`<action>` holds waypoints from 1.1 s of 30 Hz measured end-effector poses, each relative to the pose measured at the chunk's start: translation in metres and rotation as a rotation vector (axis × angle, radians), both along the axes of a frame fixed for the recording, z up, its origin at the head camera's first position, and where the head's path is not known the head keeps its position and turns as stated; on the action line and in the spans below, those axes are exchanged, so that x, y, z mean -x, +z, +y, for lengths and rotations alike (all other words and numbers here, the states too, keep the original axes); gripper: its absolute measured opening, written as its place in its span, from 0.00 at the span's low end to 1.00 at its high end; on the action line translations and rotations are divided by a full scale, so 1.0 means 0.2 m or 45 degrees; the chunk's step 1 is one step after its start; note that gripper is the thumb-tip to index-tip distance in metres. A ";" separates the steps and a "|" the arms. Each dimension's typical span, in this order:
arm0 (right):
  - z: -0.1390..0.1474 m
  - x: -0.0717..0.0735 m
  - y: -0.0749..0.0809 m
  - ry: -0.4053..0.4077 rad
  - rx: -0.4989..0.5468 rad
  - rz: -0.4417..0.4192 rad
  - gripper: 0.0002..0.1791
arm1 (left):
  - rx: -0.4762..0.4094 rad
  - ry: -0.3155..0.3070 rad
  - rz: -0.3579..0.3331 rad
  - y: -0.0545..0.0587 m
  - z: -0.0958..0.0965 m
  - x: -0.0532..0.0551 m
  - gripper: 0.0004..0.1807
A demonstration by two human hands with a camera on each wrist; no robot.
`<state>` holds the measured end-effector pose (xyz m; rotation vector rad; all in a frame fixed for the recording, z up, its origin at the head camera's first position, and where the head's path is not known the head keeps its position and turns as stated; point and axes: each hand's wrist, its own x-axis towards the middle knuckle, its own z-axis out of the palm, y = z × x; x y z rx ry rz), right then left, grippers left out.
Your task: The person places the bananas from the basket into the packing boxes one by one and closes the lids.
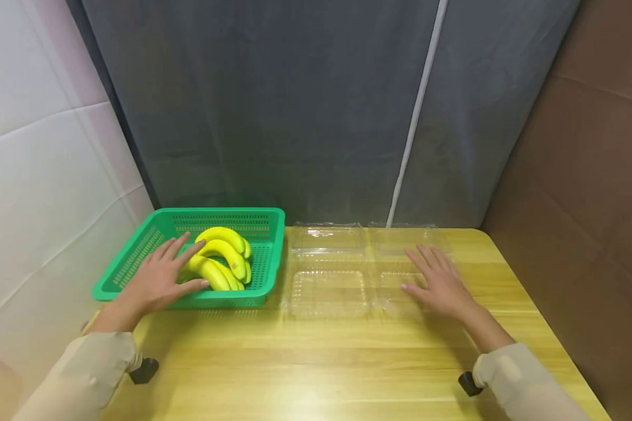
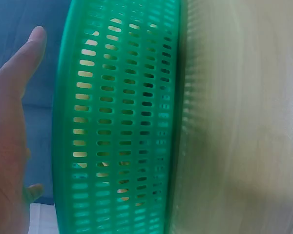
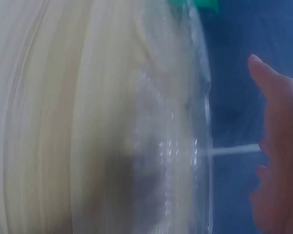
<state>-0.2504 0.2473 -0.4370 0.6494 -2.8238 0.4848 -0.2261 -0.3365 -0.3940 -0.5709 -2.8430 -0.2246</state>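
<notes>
From the middle of my bench (image 1: 295, 374), the bananas (image 1: 222, 250) lie at ten o'clock in the green basket (image 1: 237, 299). My left hand (image 1: 158, 280) is spread above it, fingertips near the fruit; my right hand (image 1: 442, 283) is spread over the clear containers (image 1: 329, 292) at one o'clock. Neither grips anything. I'd judge the bananas light, firm and smooth, best cupped round the curved middle without squeezing; the thin containers seem slippery and bendy, safest by their rims.

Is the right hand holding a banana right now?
No, the right hand is spread empty over the right clear container, while the bananas lie in the green basket.
</notes>
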 end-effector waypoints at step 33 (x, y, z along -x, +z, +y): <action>-0.55 -0.20 0.02 -0.100 0.946 -0.428 0.43 | -0.406 0.078 -0.336 0.03 0.11 0.28 0.47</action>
